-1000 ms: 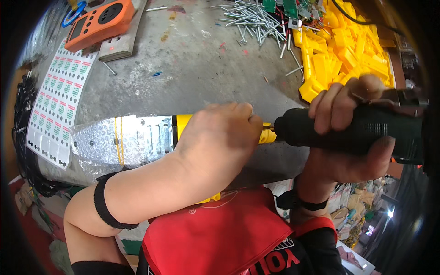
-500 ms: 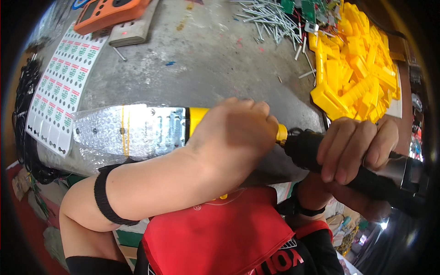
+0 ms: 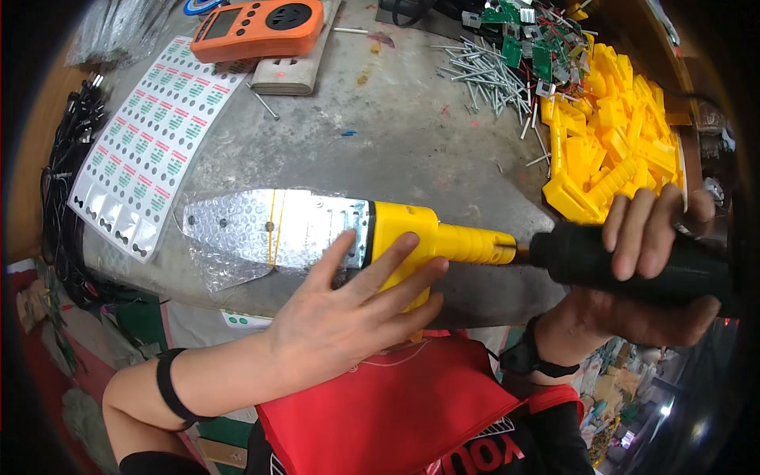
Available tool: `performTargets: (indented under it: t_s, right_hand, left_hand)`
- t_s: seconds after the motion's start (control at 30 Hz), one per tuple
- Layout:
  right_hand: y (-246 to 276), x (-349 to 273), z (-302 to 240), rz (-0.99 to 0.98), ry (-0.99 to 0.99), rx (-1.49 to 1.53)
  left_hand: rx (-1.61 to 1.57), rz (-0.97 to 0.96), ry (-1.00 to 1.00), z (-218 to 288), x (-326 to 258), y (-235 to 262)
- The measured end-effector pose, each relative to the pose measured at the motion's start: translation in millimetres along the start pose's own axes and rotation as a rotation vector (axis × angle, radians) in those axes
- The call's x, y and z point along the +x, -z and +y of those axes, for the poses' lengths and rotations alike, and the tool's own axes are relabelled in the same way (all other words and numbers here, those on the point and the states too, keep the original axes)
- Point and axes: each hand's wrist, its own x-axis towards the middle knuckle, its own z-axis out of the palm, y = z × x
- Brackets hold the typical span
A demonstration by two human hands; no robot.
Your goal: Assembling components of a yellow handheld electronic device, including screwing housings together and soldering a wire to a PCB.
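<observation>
A yellow-handled tool with a flat metal blade, which looks like a pipe-welding iron [image 3: 475, 245], lies across the grey table before me. Its blade end is covered in clear bubble wrap [image 3: 229, 226] with a yellow band around it. My left hand [image 3: 348, 305] rests with fingers spread over the yellow housing and the edge of the metal. My right hand [image 3: 645, 245] is wrapped round a black cylindrical tool, apparently a power screwdriver [image 3: 582, 252]. Its front end points at the tip of the yellow handle; whether they touch is unclear.
Yellow plastic handle shells [image 3: 613, 150] are heaped at the right, beside long screws [image 3: 491, 75] and green circuit boards [image 3: 514, 51]. At the left lie a label sheet [image 3: 146, 138], black cables [image 3: 67, 174] and an orange meter [image 3: 257, 30] over a pale power strip [image 3: 286, 75].
My left hand has come off the yellow handle and moved left onto the housing, its fingers now spread. My right hand still holds the black tool, and the view has shifted.
</observation>
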Motion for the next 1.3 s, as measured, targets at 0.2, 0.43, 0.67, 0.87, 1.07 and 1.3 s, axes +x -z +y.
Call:
performTargets:
  t_s: [0.2,0.43,0.67,0.87,1.07,1.3]
  right_hand:
    - [-60,24,55,0.057,-0.11,-0.085]
    - [-66,25,71,-0.186,-0.036,-0.116]
    - [-57,5,59,-0.154,-0.006,0.052]
    - [-64,6,-28,-0.311,-0.153,-0.098]
    - [-85,-6,-19,-0.659,-0.339,-0.183]
    - [-89,-2,39,-0.905,-0.253,0.165]
  left_hand:
    - [-0.075,0.114,-0.055,-12,-4,-19]
    - [-0.2,0.214,-0.032,-7,-6,-34]
    - [-0.069,0.272,-0.027,-7,-5,-40]
    - [-0.047,0.177,-0.094,-21,2,-24]
    - [-0.125,0.155,-0.167,-28,-2,-22]
    - [-0.1,0.253,-0.211,-30,0,-29]
